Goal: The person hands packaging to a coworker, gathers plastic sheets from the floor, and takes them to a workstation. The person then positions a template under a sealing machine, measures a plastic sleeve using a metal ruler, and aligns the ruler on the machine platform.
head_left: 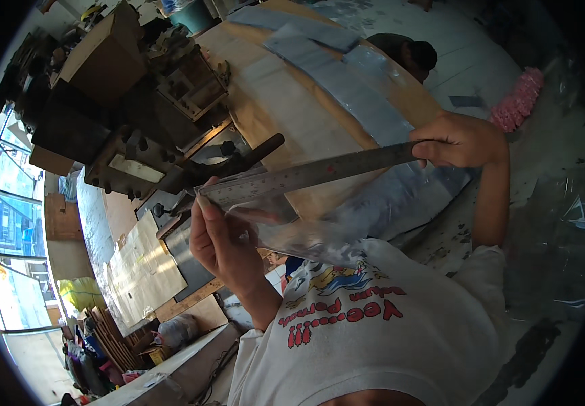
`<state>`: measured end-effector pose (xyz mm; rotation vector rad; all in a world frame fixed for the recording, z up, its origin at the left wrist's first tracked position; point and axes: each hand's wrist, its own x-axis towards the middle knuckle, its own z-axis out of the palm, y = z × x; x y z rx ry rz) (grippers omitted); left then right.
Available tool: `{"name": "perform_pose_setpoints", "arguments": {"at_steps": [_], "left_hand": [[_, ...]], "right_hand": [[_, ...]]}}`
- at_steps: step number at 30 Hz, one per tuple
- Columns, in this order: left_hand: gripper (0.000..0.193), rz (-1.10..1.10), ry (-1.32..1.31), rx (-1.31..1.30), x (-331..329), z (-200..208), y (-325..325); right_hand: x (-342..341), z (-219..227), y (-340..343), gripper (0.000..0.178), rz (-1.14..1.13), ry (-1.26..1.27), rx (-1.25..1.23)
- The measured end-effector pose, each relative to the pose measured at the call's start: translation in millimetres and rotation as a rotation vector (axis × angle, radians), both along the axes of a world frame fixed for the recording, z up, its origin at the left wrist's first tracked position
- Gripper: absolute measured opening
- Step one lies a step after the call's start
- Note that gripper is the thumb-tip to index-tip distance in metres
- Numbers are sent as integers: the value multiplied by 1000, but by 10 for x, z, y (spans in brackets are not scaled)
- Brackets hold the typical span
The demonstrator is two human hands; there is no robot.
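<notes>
A long steel ruler [319,169] stretches slantwise between my two hands, its right end higher in the picture. My left hand [228,240] pinches its left end together with the edge of a clear plastic sheet or bag [319,240]. The plastic hangs below the ruler in front of my shirt; whether it is a bag or a single sheet I cannot tell. My right hand [465,141] is closed round the ruler's other end.
A dark metal machine with a lever handle [258,152] stands just beyond my left hand. Plastic sheets [346,88] lie over a brown-topped table behind the ruler. Another person [407,54] is low at the far side. A pink bundle [517,100] lies on the right.
</notes>
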<state>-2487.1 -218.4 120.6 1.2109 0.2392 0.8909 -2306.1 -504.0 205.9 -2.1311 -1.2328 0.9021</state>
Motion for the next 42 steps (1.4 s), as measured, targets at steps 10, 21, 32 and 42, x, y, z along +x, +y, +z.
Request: {"name": "perform_pose_setpoints", "arguments": {"at_steps": [10,21,32,42], "left_hand": [[39,142,9,-31,19,71,-39],[42,150,57,-56,-11,83,55],[39,140,84,-104,46,33,31],[33,-18,67,181,-22,15,26]], "right_hand": [[-308,21,442,36,-22,11,199],[-272,25,607,36,108,10,241],[-273,83,559,35,57,-91,212],[-316,147,457,34,59,-253,286]]}}
